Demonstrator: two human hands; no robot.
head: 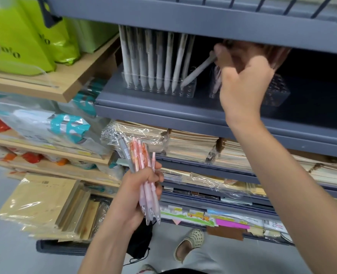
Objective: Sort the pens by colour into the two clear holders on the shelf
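Your right hand [242, 80] pinches the top of a grey pen [198, 71], tilted, tip at the left holder's [189, 89] right end. I'd straighten it over a free hole before letting go. Left hand's [132, 194] wrapped round the pink pens [149, 190] down low, so hold them there.

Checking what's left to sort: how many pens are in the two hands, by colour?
Grey pens: 2, one in the left hand, one in the right hand
Pink pens: 4, as far as the left-hand bunch shows
Total: 6
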